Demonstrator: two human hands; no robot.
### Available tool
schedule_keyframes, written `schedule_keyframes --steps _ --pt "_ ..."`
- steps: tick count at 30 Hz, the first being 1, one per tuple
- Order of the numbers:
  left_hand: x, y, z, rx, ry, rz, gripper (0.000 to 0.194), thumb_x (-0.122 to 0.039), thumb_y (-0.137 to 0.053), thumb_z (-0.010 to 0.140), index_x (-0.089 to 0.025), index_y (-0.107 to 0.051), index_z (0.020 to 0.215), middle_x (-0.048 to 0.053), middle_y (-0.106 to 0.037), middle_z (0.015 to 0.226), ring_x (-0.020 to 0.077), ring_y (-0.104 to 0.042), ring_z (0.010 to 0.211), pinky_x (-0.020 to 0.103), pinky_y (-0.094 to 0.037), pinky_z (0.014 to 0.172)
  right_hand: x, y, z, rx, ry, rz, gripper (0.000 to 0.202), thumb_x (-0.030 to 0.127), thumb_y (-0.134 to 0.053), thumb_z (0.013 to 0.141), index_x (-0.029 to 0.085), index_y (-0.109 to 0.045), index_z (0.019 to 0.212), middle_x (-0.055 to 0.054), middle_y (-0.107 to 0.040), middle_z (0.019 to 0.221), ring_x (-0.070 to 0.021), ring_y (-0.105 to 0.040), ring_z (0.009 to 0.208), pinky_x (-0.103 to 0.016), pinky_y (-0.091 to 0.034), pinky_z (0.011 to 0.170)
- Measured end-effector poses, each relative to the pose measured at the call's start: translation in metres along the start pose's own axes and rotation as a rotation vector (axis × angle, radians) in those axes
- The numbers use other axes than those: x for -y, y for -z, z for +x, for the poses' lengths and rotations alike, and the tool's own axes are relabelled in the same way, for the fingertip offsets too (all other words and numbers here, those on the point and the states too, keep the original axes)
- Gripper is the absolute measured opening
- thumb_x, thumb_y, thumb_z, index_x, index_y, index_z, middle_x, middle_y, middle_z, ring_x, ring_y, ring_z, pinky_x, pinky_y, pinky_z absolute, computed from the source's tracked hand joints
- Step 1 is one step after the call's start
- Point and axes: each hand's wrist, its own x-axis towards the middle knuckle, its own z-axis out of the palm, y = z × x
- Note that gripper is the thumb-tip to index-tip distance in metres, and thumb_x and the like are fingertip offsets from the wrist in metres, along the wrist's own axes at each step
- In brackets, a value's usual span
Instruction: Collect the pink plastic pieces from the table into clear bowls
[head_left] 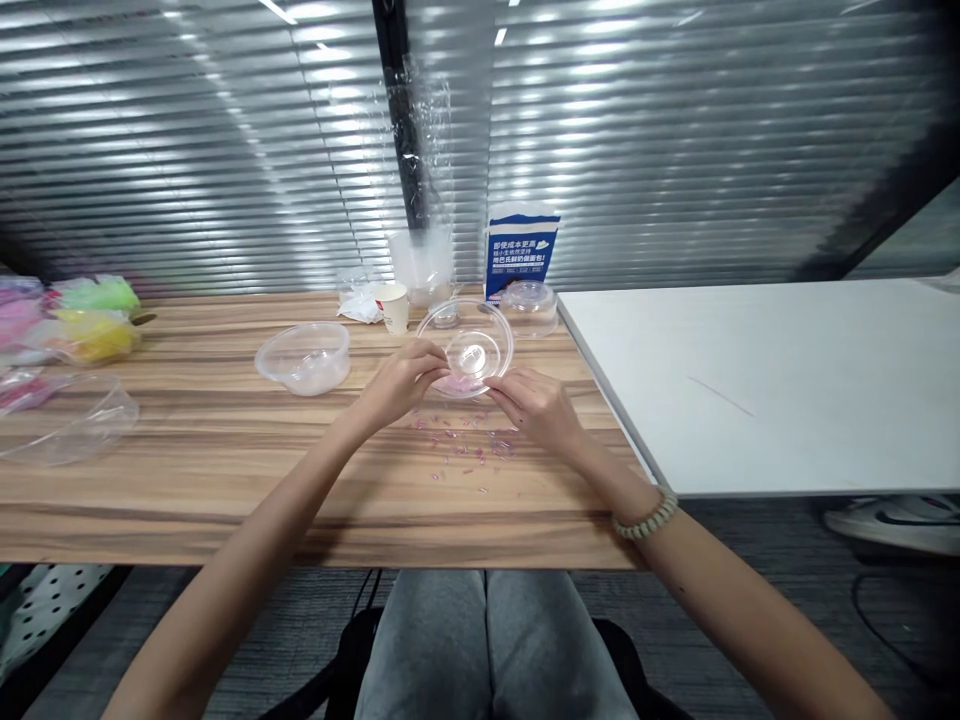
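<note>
Grey blinds [225, 150] rise along the far side, behind a wooden table [187, 430] that meets a white table [810, 380] on the right. Soft bags [94, 335] in green, yellow and pink crowd the far left, with a wide clear tub [82, 430] on their near side. A blue packet [523, 258] stands at the far edge, a clear container [532, 312] just in front of it. Left of centre sits a cloudy bowl [304, 362]; a paper cup [393, 310] stands near the held dish's far left side.

The person's left hand [409, 378] and right hand [538, 410] both pinch the near rim of that round dish [474, 354], mid-table. It is clear and shiny, with rings around its base, and tilts toward the person. Small pink bits [480, 456] lie scattered on the wood on its near side; some pink shows through the dish, whether inside or behind cannot be told.
</note>
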Motion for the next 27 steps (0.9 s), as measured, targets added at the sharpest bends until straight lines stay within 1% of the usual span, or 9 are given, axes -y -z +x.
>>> schedule_keyframes --steps 2,6,9,12,15,19,22,25,27 --pt "0.002 0.009 -0.008 -0.095 -0.013 0.006 0.021 -0.023 -0.045 0.090 -0.016 -0.064 0.091 0.009 -0.063 0.100 0.0179 -0.057 0.098 0.033 -0.045 0.086 -0.001 0.000 0.000 -0.030 -0.029 -0.018 0.016 0.019 -0.047 0.090 0.016 -0.062 0.094 -0.007 -0.069 0.085 -0.0167 -0.063 0.080 -0.028 -0.048 0.069" --pt "0.013 0.024 -0.026 -0.264 0.117 0.099 0.022 -0.025 -0.042 0.091 -0.017 -0.063 0.094 0.008 -0.063 0.099 0.0172 -0.056 0.099 0.034 -0.044 0.088 -0.005 0.000 -0.002 -0.159 -0.157 -0.076 0.015 0.023 -0.050 0.088 0.017 -0.063 0.091 -0.006 -0.069 0.082 -0.0177 -0.063 0.077 -0.029 -0.048 0.069" --pt "0.029 0.024 -0.041 -0.280 0.185 0.140 0.023 -0.026 -0.042 0.091 -0.016 -0.063 0.093 0.008 -0.064 0.095 0.0169 -0.057 0.095 0.032 -0.045 0.086 -0.011 -0.002 -0.004 -0.206 -0.278 -0.107 0.015 0.025 -0.051 0.087 0.016 -0.063 0.090 -0.006 -0.069 0.085 -0.0187 -0.062 0.076 -0.030 -0.047 0.066" --pt "0.045 0.015 -0.057 -0.260 0.216 0.148 0.023 -0.025 -0.042 0.091 -0.015 -0.063 0.093 0.007 -0.065 0.093 0.0168 -0.058 0.091 0.032 -0.045 0.084 -0.016 -0.003 -0.006 -0.222 -0.374 -0.117 0.016 0.026 -0.051 0.087 0.016 -0.063 0.091 -0.006 -0.069 0.083 -0.0180 -0.062 0.069 -0.030 -0.046 0.061" --pt "0.050 0.007 -0.068 -0.208 0.215 0.155 0.022 -0.025 -0.042 0.091 -0.015 -0.062 0.096 0.007 -0.064 0.092 0.0169 -0.058 0.090 0.032 -0.046 0.082 -0.017 -0.002 -0.006 -0.230 -0.411 -0.103 0.018 0.028 -0.050 0.087 0.017 -0.063 0.093 -0.005 -0.068 0.078 -0.0181 -0.061 0.069 -0.030 -0.047 0.063" --pt "0.040 0.005 -0.069 -0.207 0.233 0.132 0.024 -0.024 -0.041 0.091 -0.016 -0.058 0.106 0.008 -0.062 0.100 0.0177 -0.057 0.096 0.033 -0.046 0.086 -0.014 0.001 -0.004 -0.183 -0.381 -0.047 0.019 0.027 -0.048 0.088 0.017 -0.062 0.096 -0.006 -0.068 0.085 -0.0183 -0.061 0.073 -0.031 -0.048 0.066" --pt "0.027 0.002 -0.066 -0.251 0.241 0.076 0.031 -0.023 -0.040 0.092 -0.017 -0.047 0.122 0.009 -0.060 0.106 0.0166 -0.057 0.096 0.033 -0.047 0.086 -0.009 0.001 -0.003 -0.119 -0.298 0.006 0.017 0.025 -0.048 0.088 0.017 -0.061 0.095 -0.007 -0.067 0.090 -0.0190 -0.061 0.078 -0.032 -0.049 0.068" --pt "0.019 -0.002 -0.064 -0.231 0.170 0.056 0.040 -0.022 -0.039 0.092 -0.018 -0.037 0.131 0.012 -0.053 0.115 0.0167 -0.056 0.096 0.033 -0.049 0.083 -0.003 -0.001 -0.002 -0.069 -0.187 0.057 0.015 0.022 -0.048 0.089 0.017 -0.060 0.095 -0.007 -0.067 0.086 -0.0187 -0.060 0.079 -0.032 -0.049 0.070" --pt "0.017 -0.004 -0.064 -0.197 0.097 0.085 0.043 -0.023 -0.043 0.090 -0.021 -0.036 0.132 0.014 -0.045 0.125 0.0174 -0.055 0.097 0.033 -0.050 0.080 0.001 -0.003 -0.002 -0.031 -0.109 0.091 0.014 0.020 -0.047 0.089 0.017 -0.060 0.094 -0.007 -0.066 0.084 -0.0182 -0.060 0.079 -0.032 -0.049 0.070"
